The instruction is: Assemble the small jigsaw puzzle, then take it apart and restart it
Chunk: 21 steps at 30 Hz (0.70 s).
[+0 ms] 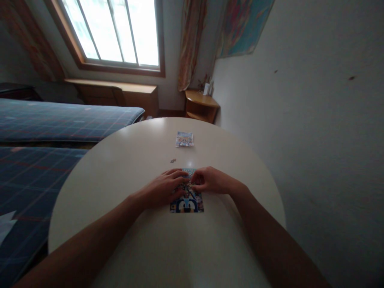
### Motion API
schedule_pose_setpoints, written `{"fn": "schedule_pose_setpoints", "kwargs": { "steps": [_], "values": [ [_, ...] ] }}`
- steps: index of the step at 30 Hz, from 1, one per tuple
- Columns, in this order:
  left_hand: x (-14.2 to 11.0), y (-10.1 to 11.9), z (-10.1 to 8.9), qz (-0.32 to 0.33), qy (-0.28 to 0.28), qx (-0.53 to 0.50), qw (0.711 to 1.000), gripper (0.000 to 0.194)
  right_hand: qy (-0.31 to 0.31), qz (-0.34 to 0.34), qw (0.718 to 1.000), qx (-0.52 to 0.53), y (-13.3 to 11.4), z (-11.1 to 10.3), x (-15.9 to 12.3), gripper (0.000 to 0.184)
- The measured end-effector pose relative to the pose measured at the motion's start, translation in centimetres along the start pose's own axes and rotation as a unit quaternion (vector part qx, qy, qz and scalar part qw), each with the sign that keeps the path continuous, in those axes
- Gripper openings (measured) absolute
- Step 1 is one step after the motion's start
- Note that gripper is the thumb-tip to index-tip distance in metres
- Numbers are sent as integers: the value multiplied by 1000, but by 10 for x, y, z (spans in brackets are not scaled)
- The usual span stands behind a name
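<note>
A colourful picture point(187, 205) with a blue dog's face at its near end lies flat on the round white table point(135, 160); it looks like a small jigsaw puzzle. My left hand point(168, 186) rests over its left side, fingers stretched out and lying flat. Over the right side is my right hand point(211, 181), with thumb and forefinger pinched down at the middle of the picture. What sits between those fingertips is too small to make out. Just beyond the hands lie a few tiny loose pieces point(173, 161). Both hands hide part of the picture.
Farther back on the table lies a small printed packet point(184, 139). To the left stand beds with blue plaid covers point(60, 120). A wall point(315, 140) runs along the right, and a wooden corner shelf point(201, 98) stands behind the table.
</note>
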State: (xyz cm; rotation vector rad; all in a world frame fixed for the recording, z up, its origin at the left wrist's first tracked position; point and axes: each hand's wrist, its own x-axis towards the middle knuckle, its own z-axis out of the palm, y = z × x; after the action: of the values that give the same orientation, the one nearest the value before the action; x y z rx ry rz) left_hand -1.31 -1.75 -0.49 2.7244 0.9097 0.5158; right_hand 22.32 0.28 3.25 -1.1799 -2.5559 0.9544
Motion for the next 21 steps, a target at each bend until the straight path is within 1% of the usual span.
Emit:
{"fn": "schedule_pose_setpoints", "kwargs": {
  "steps": [6, 9, 13, 21],
  "values": [
    [-1, 0, 1, -4, 4, -20, 1000, 39, 6, 17, 1000, 14, -2, 0, 0, 16],
    [-1, 0, 1, 0, 5, -26, 1000, 36, 5, 20, 1000, 18, -2, 0, 0, 16],
    [-1, -1, 1, 5, 2, -14, 1000, 30, 1, 15, 1000, 25, 1, 1, 1, 16],
    [-2, -2, 1, 12, 4, 1, 1000, 32, 7, 13, 1000, 15, -1, 1, 1, 14]
  ]
}}
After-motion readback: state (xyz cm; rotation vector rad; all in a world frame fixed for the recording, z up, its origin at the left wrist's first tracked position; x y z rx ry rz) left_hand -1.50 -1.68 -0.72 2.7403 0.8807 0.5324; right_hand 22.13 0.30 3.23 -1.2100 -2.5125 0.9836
